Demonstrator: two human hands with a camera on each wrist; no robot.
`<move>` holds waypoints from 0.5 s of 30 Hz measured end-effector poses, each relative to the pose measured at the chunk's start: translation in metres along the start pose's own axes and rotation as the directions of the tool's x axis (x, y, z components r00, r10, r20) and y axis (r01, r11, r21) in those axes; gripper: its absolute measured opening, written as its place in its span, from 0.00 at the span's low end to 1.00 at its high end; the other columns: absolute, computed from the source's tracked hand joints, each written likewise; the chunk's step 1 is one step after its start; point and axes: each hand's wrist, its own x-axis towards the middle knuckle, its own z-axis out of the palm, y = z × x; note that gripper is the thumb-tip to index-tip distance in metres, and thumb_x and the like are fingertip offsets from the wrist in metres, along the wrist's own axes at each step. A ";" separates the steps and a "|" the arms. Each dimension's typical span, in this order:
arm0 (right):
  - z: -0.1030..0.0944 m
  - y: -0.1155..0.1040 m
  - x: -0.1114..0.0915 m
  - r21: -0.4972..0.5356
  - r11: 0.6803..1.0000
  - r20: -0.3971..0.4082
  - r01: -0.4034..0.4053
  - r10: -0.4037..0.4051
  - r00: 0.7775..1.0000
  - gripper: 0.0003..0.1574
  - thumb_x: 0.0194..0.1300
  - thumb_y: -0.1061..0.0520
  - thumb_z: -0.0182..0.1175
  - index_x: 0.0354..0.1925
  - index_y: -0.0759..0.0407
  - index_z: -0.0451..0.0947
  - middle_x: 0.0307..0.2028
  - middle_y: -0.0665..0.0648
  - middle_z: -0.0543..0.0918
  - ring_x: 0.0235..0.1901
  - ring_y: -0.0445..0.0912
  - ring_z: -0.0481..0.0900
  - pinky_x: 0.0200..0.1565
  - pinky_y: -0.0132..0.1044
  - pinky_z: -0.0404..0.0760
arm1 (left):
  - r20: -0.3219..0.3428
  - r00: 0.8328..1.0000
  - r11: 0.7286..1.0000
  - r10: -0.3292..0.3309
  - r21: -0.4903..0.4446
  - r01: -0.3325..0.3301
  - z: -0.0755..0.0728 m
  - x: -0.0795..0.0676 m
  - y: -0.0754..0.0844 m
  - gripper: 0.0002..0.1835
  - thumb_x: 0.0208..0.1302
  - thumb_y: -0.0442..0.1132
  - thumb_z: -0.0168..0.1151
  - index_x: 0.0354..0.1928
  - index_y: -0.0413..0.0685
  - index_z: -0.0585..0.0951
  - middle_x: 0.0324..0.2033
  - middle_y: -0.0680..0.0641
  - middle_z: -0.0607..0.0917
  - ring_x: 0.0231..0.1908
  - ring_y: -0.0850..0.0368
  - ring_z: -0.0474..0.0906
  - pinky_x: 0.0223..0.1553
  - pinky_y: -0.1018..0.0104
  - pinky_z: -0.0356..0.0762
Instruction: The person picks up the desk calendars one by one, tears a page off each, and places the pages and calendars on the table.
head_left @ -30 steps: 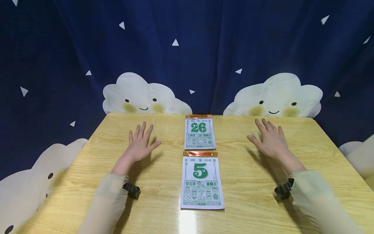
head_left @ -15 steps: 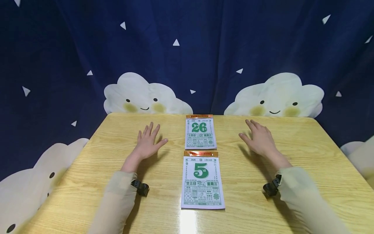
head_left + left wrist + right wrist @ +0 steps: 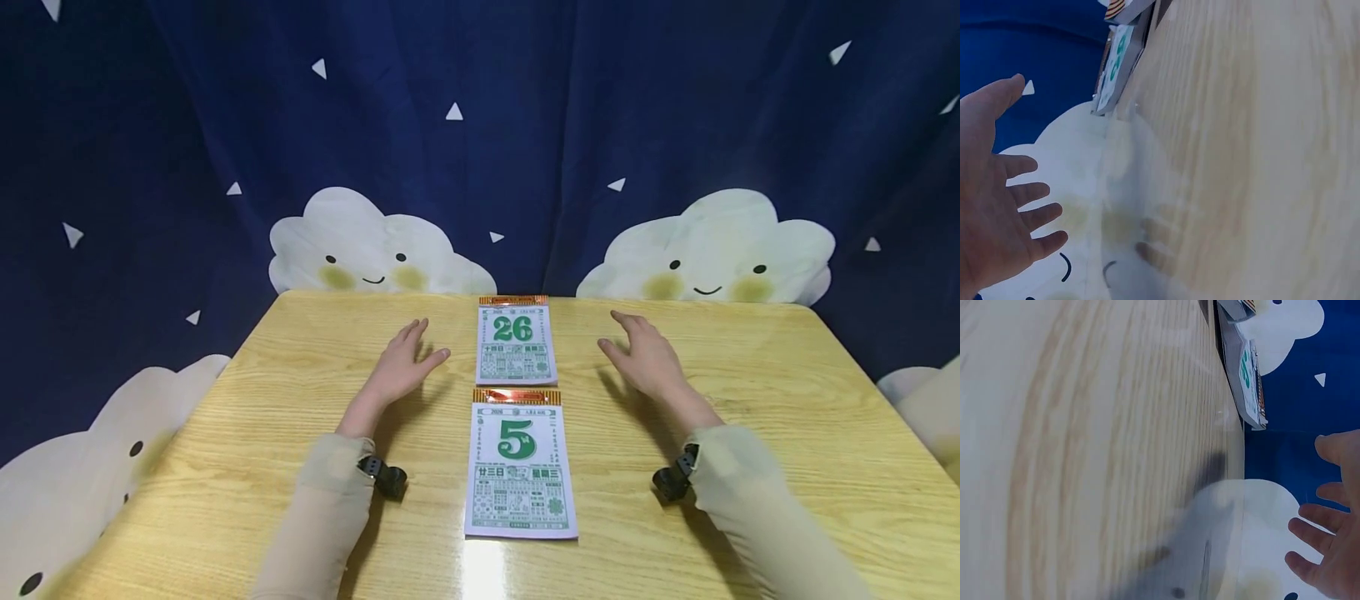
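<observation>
We can pass over the pale wooden tabletop [image 3: 611, 525] flanking the white paper calendar with green 26 [image 3: 516, 340] and white paper calendar with green 5 [image 3: 519, 462]; navy cloud-print cloth [image 3: 517, 167] bars the far edge.

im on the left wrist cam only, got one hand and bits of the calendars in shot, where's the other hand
Observer: In the head view, the right hand is to the right of the far calendar, apart from it.
Operator: ok is it holding anything
Observer: No. The right wrist view shows its fingers spread, with nothing in them.
Operator: and the near calendar, what's the big number on it, cant read it here
Observer: The head view shows a large green 5 on the near calendar.
</observation>
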 end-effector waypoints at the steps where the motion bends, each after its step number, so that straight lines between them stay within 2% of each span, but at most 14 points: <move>1: 0.001 -0.001 0.001 0.011 1.000 0.009 -0.007 0.007 1.000 0.38 0.59 0.41 0.46 0.60 0.62 0.56 0.54 0.67 0.63 0.53 0.61 0.61 0.50 0.55 0.61 | -0.008 1.000 1.000 -0.003 0.002 0.003 0.001 0.000 0.001 0.42 0.52 0.66 0.43 0.64 0.50 0.50 0.63 0.44 0.51 0.61 0.44 0.48 0.56 0.46 0.50; 8: 0.007 -0.008 0.004 0.115 0.993 0.048 -0.031 0.026 0.999 0.37 0.58 0.46 0.50 0.59 0.65 0.56 0.51 0.66 0.67 0.46 0.58 0.68 0.44 0.50 0.68 | -0.041 0.999 0.998 -0.035 -0.059 0.033 0.010 0.003 0.006 0.38 0.52 0.61 0.49 0.61 0.47 0.57 0.58 0.43 0.60 0.57 0.46 0.57 0.55 0.51 0.58; 15: 0.016 -0.016 0.006 0.167 0.984 0.067 -0.054 0.043 0.997 0.36 0.56 0.51 0.53 0.59 0.65 0.56 0.49 0.66 0.68 0.45 0.58 0.70 0.44 0.49 0.69 | -0.026 0.999 0.996 -0.028 -0.090 0.025 0.022 0.007 0.013 0.32 0.54 0.54 0.53 0.59 0.46 0.62 0.54 0.44 0.67 0.53 0.48 0.64 0.53 0.55 0.61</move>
